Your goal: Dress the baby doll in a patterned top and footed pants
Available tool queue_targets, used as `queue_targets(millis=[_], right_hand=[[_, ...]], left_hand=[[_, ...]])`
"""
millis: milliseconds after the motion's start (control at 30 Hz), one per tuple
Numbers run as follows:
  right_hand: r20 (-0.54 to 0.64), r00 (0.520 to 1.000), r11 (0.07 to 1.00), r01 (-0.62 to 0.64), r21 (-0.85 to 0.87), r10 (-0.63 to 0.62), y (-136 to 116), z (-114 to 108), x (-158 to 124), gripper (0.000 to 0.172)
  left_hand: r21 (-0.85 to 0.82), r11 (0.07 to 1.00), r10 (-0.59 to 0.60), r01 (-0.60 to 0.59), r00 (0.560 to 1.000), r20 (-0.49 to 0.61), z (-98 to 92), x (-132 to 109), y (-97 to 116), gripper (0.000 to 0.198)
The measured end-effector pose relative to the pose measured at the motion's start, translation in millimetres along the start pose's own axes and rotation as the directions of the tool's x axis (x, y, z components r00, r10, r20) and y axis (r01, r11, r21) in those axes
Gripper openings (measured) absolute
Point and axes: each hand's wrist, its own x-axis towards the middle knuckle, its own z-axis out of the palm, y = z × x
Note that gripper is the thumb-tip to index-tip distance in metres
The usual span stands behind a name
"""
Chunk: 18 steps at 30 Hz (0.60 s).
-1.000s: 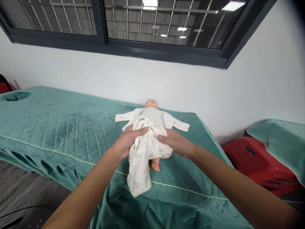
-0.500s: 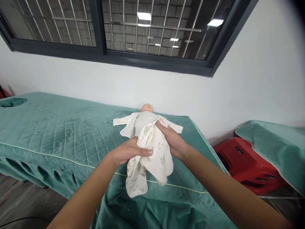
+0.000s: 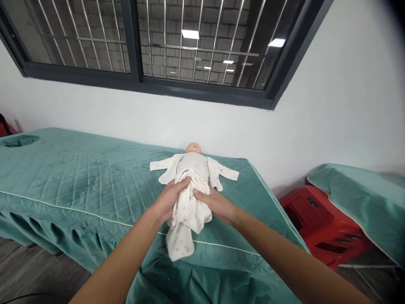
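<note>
Through my head camera I see a doll [image 3: 193,147] lying face up on a green bed [image 3: 95,177], its head at the far side by the wall [image 3: 228,131]. A white shirt [image 3: 172,164] lies spread open, its sleeves out left and right. The bunched white cloth [image 3: 191,213], printed with small figures, is in front of the doll's belly and hides its legs; a tail of it reaches the bed's near edge.

My left hand [image 3: 171,197] is partly closed on the cloth's left side, thumb on top. My right hand [image 3: 218,203] grips the right side likewise, thumb pressed to the folds. The other fingers are mostly covered, so I can't tell how tightly they close.

I judge the cloth light, limp and hardly fragile, with little slip. The gathered upper rim looks the best hold, one pinch per side; the loose tail would just flop.
</note>
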Motion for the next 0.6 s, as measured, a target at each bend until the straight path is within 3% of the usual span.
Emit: queue_targets(millis=[100,167,233,433,533,600], right_hand=[[-0.115,0.992,0.990,0.062,0.125,-0.047,-4,-5,3,0.045],[-0.162,0.985,0.984,0.080,0.161,-0.053,-9,-11,5,0.048],[-0.187,0.981,0.982,0.076,0.171,-0.044,-13,-17,5,0.049],[-0.092,0.996,0.984,0.027,0.178,-0.011,7,-21,-9,0.045],[-0.089,0.992,0.981,-0.069,0.179,0.086,27,-15,-19,0.044],[-0.105,0.983,0.974,-0.129,0.188,0.150,40,-11,-27,0.043]], left_hand=[[0.098,0.986,-0.144,0.134,0.984,0.108,1.1,-6,-5,0.049],[0.238,0.946,-0.271,0.220,0.940,0.208,-0.3,-8,-5,0.054],[0.328,0.906,-0.353,0.266,0.904,0.241,-3.4,-7,-3,0.059],[0.238,0.935,-0.289,0.263,0.953,0.085,-18.7,8,3,0.059],[0.412,0.867,-0.303,0.279,0.953,-0.009,-24.1,16,-3,0.055],[0.669,0.708,-0.292,0.226,0.956,-0.013,-23.9,21,-10,0.048]])
